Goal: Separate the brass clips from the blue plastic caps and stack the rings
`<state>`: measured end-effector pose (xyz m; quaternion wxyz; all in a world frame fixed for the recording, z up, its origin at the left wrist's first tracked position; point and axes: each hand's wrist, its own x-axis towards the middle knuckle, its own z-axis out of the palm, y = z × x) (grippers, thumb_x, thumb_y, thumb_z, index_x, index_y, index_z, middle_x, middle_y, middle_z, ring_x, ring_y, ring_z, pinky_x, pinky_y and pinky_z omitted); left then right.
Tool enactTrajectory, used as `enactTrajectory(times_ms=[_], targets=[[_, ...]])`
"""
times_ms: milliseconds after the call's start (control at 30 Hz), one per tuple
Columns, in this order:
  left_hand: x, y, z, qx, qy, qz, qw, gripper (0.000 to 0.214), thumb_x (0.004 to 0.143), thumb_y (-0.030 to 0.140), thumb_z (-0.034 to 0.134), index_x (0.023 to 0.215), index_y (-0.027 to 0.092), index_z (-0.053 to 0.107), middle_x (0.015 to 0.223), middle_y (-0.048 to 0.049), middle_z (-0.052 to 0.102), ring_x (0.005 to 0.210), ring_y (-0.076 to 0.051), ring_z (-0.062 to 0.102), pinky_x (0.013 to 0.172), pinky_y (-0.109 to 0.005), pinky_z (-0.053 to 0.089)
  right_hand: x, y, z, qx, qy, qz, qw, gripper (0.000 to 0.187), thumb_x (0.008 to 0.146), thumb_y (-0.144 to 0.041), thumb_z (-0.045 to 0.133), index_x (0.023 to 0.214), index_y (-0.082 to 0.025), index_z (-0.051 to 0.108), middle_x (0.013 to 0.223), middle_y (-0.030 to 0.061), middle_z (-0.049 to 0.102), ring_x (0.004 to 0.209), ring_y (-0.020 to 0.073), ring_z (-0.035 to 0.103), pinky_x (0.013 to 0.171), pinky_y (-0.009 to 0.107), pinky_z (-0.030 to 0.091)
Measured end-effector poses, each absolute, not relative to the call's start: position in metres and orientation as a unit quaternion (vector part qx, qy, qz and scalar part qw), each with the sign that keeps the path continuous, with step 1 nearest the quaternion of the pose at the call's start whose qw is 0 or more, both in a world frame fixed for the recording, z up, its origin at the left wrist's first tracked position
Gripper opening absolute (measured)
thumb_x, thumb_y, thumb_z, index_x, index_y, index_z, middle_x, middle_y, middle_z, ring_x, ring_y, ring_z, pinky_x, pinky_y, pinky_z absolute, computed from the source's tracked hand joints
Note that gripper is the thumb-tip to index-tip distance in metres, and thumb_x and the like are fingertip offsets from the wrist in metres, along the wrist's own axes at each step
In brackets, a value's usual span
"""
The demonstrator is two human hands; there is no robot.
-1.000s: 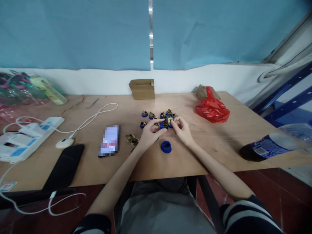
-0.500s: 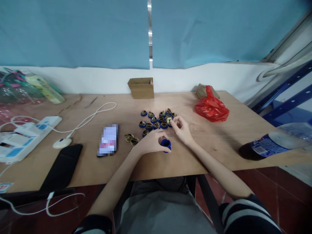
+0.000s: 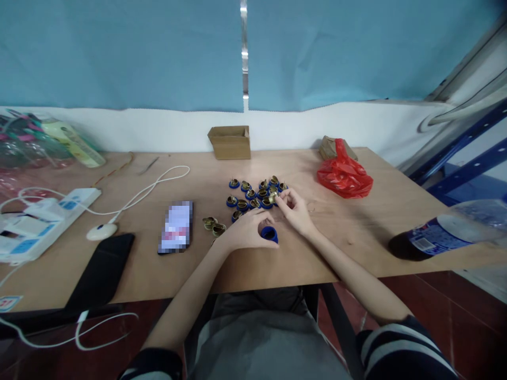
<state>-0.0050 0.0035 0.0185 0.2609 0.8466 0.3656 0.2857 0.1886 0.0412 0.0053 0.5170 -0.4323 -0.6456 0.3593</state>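
My left hand is curved around a small blue round cap near the table's front edge, thumb on its near side. The cap's dark hollow shows from above. Further up and to the right, my right hand pinches a small brass-coloured metal piece between thumb and fingertips. Just beyond both hands lies a cluster of blue-rimmed discs with brass-coloured fittings. Left of my left wrist are a few brass-coloured pieces with pale rims; my forearm partly hides one.
A phone with a lit screen, a dark phone and a white power strip lie left. An open cardboard box stands at the back. To the right are a red plastic bag and a bottle of dark drink on its side.
The blue cap has tilted in my left hand. The brass-coloured piece in my right fingers has turned and sits slightly lower. Both hands have otherwise hardly moved.
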Motion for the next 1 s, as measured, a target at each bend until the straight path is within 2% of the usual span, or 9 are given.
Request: enactTrajectory(times_ms=[100, 233, 333, 467, 567, 800, 1000], targets=[[-0.003, 0.005, 0.018, 0.816, 0.395, 0.328, 0.266, 0.040, 0.072, 0.047, 0.084, 0.099, 0.023, 0.066, 0.098, -0.0049, 0.068, 0.089, -0.024, 0.065, 0.083, -0.038, 0.052, 0.189, 0.041, 0.007, -0.426, -0.646, 0.364, 0.518, 0.035, 0.090, -0.055, 0.065, 0.084, -0.024, 0.051, 0.060, -0.0065, 0.041, 0.053, 0.0126, 0.038, 0.050, 0.026, 0.032], [0.000, 0.012, 0.012, 0.727, 0.451, 0.417, 0.306, 0.023, 0.094, 0.041, 0.061, 0.106, 0.021, 0.064, 0.087, -0.0042, 0.070, 0.076, -0.019, 0.066, 0.070, -0.032, 0.052, 0.188, 0.040, 0.008, -0.411, -0.656, 0.378, 0.508, 0.033, 0.088, -0.052, 0.068, 0.086, -0.025, 0.049, 0.061, -0.0077, 0.041, 0.053, 0.0125, 0.038, 0.052, 0.027, 0.032], [0.002, 0.018, 0.006, 0.666, 0.462, 0.454, 0.371, 0.031, 0.099, 0.042, 0.051, 0.117, 0.019, 0.063, 0.099, -0.0075, 0.074, 0.086, -0.020, 0.070, 0.073, -0.032, 0.055, 0.186, 0.037, 0.007, -0.397, -0.681, 0.380, 0.484, 0.032, 0.086, -0.045, 0.071, 0.087, -0.025, 0.047, 0.061, -0.0083, 0.041, 0.054, 0.0123, 0.039, 0.054, 0.027, 0.032], [0.004, 0.022, 0.002, 0.641, 0.431, 0.461, 0.437, 0.035, 0.100, 0.046, 0.049, 0.112, 0.018, 0.067, 0.110, -0.0094, 0.075, 0.103, -0.024, 0.071, 0.086, -0.035, 0.057, 0.183, 0.030, 0.007, -0.376, -0.712, 0.396, 0.442, 0.034, 0.084, -0.044, 0.073, 0.085, -0.025, 0.045, 0.063, -0.0079, 0.043, 0.056, 0.0119, 0.039, 0.054, 0.026, 0.033], [0.005, 0.022, 0.002, 0.628, 0.422, 0.468, 0.457, 0.033, 0.098, 0.046, 0.054, 0.110, 0.018, 0.068, 0.111, -0.0091, 0.075, 0.106, -0.024, 0.071, 0.091, -0.036, 0.057, 0.182, 0.028, 0.009, -0.369, -0.723, 0.408, 0.418, 0.031, 0.088, -0.045, 0.069, 0.084, -0.024, 0.046, 0.066, -0.0069, 0.043, 0.056, 0.0117, 0.039, 0.054, 0.026, 0.033], [0.008, 0.021, 0.002, 0.613, 0.399, 0.501, 0.462, 0.030, 0.093, 0.037, 0.062, 0.114, 0.016, 0.064, 0.119, -0.0122, 0.073, 0.111, -0.024, 0.071, 0.096, -0.038, 0.057, 0.187, 0.030, 0.015, -0.373, -0.760, 0.343, 0.407, 0.023, 0.099, -0.042, 0.053, 0.086, -0.023, 0.052, 0.068, -0.0037, 0.050, 0.058, 0.0129, 0.044, 0.056, 0.027, 0.035], [0.010, 0.020, -0.002, 0.633, 0.403, 0.493, 0.440, 0.028, 0.094, 0.039, 0.062, 0.112, 0.018, 0.065, 0.114, -0.0104, 0.074, 0.107, -0.023, 0.072, 0.096, -0.039, 0.057, 0.188, 0.033, 0.010, -0.353, -0.812, 0.250, 0.391, 0.037, 0.097, -0.042, 0.051, 0.070, -0.022, 0.038, 0.063, -0.0037, 0.044, 0.059, 0.0124, 0.040, 0.057, 0.026, 0.030]])
